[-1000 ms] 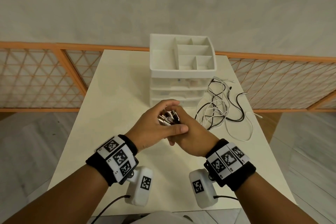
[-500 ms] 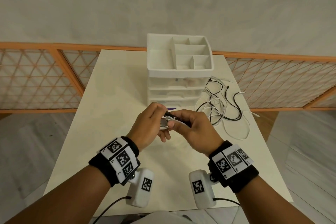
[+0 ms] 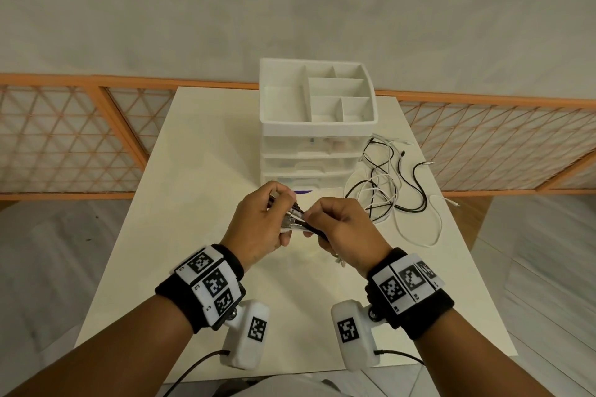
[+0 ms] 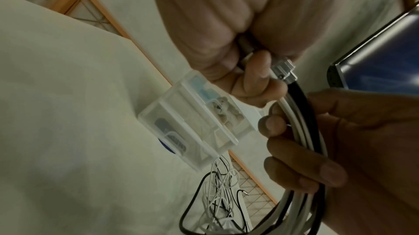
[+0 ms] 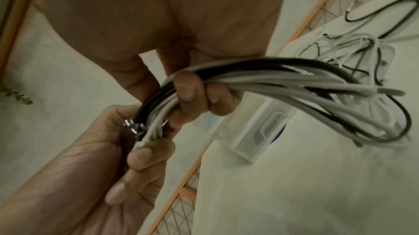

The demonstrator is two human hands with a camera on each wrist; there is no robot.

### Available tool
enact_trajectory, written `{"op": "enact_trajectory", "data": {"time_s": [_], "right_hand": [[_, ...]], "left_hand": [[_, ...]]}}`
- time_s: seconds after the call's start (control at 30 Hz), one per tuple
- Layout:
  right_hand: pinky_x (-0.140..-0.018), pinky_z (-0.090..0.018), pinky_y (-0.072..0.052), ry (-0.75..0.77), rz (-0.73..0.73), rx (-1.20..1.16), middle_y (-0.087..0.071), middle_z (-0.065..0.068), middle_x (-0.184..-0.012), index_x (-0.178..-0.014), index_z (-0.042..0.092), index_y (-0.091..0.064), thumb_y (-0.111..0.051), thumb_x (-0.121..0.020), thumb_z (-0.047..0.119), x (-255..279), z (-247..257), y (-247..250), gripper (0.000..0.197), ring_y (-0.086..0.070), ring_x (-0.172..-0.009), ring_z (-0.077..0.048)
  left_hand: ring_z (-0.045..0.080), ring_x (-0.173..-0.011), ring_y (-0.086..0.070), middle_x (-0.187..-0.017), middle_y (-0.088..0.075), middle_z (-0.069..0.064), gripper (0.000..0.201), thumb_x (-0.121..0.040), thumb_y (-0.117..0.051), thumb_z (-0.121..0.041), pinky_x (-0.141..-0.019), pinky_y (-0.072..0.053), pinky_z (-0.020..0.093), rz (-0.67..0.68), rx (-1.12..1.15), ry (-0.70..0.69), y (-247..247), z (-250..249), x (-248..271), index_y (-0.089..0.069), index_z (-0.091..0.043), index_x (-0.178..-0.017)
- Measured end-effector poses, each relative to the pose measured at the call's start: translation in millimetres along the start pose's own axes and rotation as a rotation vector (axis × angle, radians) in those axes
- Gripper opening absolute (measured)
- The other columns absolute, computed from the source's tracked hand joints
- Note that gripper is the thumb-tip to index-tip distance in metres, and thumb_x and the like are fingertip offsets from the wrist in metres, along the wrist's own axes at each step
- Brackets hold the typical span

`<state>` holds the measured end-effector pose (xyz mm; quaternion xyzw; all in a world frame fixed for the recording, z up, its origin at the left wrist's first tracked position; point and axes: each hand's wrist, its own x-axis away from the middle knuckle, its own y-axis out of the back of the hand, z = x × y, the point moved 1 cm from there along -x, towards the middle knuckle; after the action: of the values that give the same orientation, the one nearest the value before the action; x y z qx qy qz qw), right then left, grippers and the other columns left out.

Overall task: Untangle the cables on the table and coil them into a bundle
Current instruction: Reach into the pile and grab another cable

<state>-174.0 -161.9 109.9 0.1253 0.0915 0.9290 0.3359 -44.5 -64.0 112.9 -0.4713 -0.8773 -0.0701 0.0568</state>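
Observation:
Several black and white cables (image 3: 299,223) run as one bunch between my two hands above the table's middle. My left hand (image 3: 285,214) pinches their plug ends (image 4: 284,71), with silver connectors showing by the fingertips. My right hand (image 3: 317,221) has its fingers (image 5: 195,93) curled round the cable bunch (image 5: 272,81) just right of the plugs. From the right hand the cables trail to a loose tangle (image 3: 388,185) lying on the table to the right; the tangle (image 4: 217,203) shows in both wrist views.
A white drawer organizer (image 3: 317,126) with an open compartment tray on top stands just behind my hands; its clear drawers (image 4: 192,127) hold small items. The cream table (image 3: 200,235) ends near the tangle on the right. An orange lattice fence (image 3: 64,138) runs behind.
A second ago both hands were clasped together over the plug ends. They have since drawn apart: the left keeps the plugs, and the right has moved a little rightward along the cables.

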Motion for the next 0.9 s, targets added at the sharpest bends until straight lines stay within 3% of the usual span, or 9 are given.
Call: {"op": "enact_trajectory", "data": {"time_s": [0.13,0.3,0.43,0.5,0.57,0.7,0.8,0.87,0.9], "right_hand": [[-0.051,-0.016,-0.03,0.009,-0.036,0.061,-0.051,0.017,-0.046,-0.076,0.01,-0.062,-0.058,-0.098,0.015,-3,-9,-3,0.023,-0.044,-0.041,-0.001],[-0.061,-0.02,-0.038,0.129,-0.063,0.094,-0.063,-0.008,-0.073,-0.077,0.011,-0.066,-0.065,-0.094,0.017,-6,-14,-10,0.018,-0.049,-0.056,-0.002],[-0.051,-0.008,-0.031,0.15,-0.076,0.122,-0.059,0.003,-0.067,-0.075,0.013,-0.065,-0.068,-0.094,0.022,-7,-12,-10,0.022,-0.048,-0.047,-0.001],[-0.052,-0.012,-0.034,0.131,-0.044,0.112,-0.068,-0.003,-0.073,-0.084,0.012,-0.065,-0.066,-0.095,0.027,-6,-11,-10,0.019,-0.049,-0.045,0.0],[-0.051,-0.017,-0.038,0.053,0.06,0.108,-0.074,-0.004,-0.074,-0.095,0.017,-0.064,-0.065,-0.094,0.039,-5,-11,-6,0.022,-0.048,-0.044,-0.001],[-0.057,-0.025,-0.039,0.054,0.163,0.321,-0.055,0.006,-0.055,-0.081,0.014,-0.068,-0.063,-0.094,0.047,-5,-23,8,0.036,-0.044,-0.051,-0.008],[-0.053,-0.021,-0.033,0.086,0.13,0.376,-0.042,0.009,-0.053,-0.076,0.007,-0.065,-0.064,-0.093,0.046,-6,-23,10,0.042,-0.037,-0.049,-0.006],[-0.051,-0.018,-0.032,0.098,0.136,0.425,-0.042,0.01,-0.05,-0.073,0.008,-0.063,-0.065,-0.092,0.045,-7,-17,6,0.042,-0.038,-0.047,-0.006],[-0.051,-0.018,-0.032,0.106,0.147,0.445,-0.043,0.01,-0.049,-0.072,0.01,-0.064,-0.065,-0.093,0.045,-8,-14,3,0.041,-0.039,-0.047,-0.006]], "left_hand": [[0.018,-0.039,-0.047,-0.054,-0.058,0.0,0.028,-0.101,-0.038,-0.018,-0.042,-0.033,0.026,0.071,-0.095,-0.018,-1,-5,-1,-0.064,-0.01,-0.094],[0.018,-0.045,-0.047,-0.055,-0.056,-0.006,0.026,-0.102,-0.039,-0.025,-0.041,-0.033,0.022,0.154,-0.184,0.023,-2,-4,-3,-0.062,-0.014,-0.093],[0.018,-0.043,-0.049,-0.063,-0.062,0.007,0.023,-0.099,-0.053,-0.03,-0.042,-0.037,0.021,0.087,-0.225,-0.011,0,2,-4,-0.059,-0.021,-0.08],[0.019,-0.044,-0.051,-0.065,-0.065,0.014,0.023,-0.095,-0.059,-0.027,-0.046,-0.039,0.023,0.038,-0.241,-0.035,2,3,-6,-0.059,-0.02,-0.074],[0.019,-0.045,-0.052,-0.062,-0.063,0.011,0.021,-0.089,-0.063,-0.021,-0.05,-0.042,0.027,-0.081,-0.223,-0.029,6,3,-10,-0.057,-0.015,-0.069],[0.019,-0.05,-0.054,-0.064,-0.057,0.008,0.014,-0.088,-0.06,-0.013,-0.049,-0.041,0.027,-0.152,-0.054,0.169,21,5,-13,-0.057,-0.008,-0.075],[0.02,-0.074,-0.061,-0.085,-0.064,0.003,0.024,-0.095,-0.059,-0.032,-0.068,-0.051,0.034,-0.021,-0.399,0.242,31,14,-17,-0.064,-0.009,-0.091],[0.016,-0.096,-0.06,-0.104,-0.063,-0.003,0.031,-0.096,-0.055,-0.043,-0.082,-0.047,0.031,-0.096,-0.689,0.067,33,5,-19,-0.066,-0.016,-0.105],[0.012,-0.098,-0.06,-0.106,-0.063,-0.006,0.028,-0.096,-0.054,-0.043,-0.083,-0.046,0.027,-0.109,-0.665,-0.053,31,-3,-17,-0.066,-0.019,-0.105]]}}
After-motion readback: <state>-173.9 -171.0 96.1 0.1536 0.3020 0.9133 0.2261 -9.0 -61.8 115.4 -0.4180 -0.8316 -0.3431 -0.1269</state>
